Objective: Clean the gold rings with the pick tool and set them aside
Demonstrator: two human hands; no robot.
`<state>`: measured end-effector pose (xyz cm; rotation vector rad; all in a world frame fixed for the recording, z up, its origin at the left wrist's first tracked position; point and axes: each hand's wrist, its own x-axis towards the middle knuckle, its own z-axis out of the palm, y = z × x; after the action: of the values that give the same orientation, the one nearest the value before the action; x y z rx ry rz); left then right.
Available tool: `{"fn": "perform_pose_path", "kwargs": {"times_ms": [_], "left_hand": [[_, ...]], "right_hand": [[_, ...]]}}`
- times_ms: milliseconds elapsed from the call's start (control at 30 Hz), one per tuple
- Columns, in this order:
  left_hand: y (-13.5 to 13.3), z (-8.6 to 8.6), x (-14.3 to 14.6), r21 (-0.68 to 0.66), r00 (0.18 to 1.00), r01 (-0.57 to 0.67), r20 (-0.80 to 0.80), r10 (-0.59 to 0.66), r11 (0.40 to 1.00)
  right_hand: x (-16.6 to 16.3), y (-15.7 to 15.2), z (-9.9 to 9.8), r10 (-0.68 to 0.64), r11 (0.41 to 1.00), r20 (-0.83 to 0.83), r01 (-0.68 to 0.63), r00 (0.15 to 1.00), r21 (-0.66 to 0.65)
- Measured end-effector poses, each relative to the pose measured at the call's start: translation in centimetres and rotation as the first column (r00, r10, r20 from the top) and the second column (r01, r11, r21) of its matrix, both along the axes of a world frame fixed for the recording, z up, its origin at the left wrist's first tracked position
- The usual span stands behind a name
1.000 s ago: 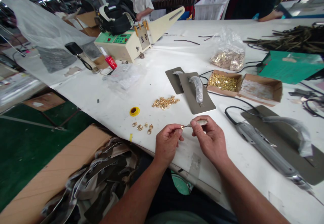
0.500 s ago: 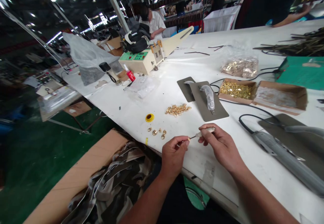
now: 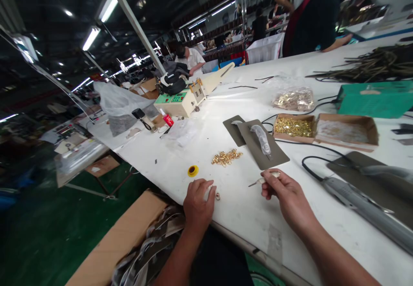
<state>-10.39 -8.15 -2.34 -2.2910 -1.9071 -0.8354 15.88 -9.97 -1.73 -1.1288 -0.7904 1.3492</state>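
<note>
My left hand [image 3: 198,204] is low over the white table near its front edge, with thumb and fingers apart. Just right of the thumb lies a small gold clasp [image 3: 217,196]; other clasps beneath the hand are hidden. My right hand [image 3: 284,191] grips a small tool with a whitish handle and a thin dark tip [image 3: 262,180], pointing left above the table. Beyond the hands is a pile of small gold clasps [image 3: 226,157]. A yellow ring-shaped spool [image 3: 192,171] sits just past my left fingers.
Grey-green boards [image 3: 266,148] lie behind my right hand. Cardboard trays [image 3: 348,146] and a grey corded hand tool [image 3: 361,208] are to the right. A cream machine [image 3: 179,105] stands further back. A carton of fabric strips [image 3: 122,238] is below left. People work beyond the table.
My left hand has moved away from the tool tip, left to the small group of clasps, and its fingers have parted. My right hand still holds the tool. The camera view has shifted.
</note>
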Motion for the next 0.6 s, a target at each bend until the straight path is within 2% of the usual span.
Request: {"fn": "perform_pose_path", "kwargs": {"times_ms": [133,300,433,600], "left_hand": [[5.0,1.7,0.1,-0.156,0.989,0.001,-0.148,-0.024,0.988],[9.9,1.7,0.3,-0.274,0.976,-0.005,-0.210,-0.055,0.962],[11.0,1.3,0.5,-0.314,0.982,-0.005,-0.183,-0.056,0.950],[10.3,1.9,0.6,-0.321,0.997,0.058,-0.032,-0.072,0.945]], "right_hand": [[0.1,0.1,0.1,0.008,1.000,0.009,-0.008,1.000,0.000],[0.3,0.2,0.0,-0.002,1.000,0.020,0.002,1.000,-0.002],[0.4,0.3,-0.1,0.002,1.000,0.015,-0.002,1.000,-0.005],[0.2,0.4,-0.2,0.017,1.000,0.030,-0.017,0.999,-0.004]]}}
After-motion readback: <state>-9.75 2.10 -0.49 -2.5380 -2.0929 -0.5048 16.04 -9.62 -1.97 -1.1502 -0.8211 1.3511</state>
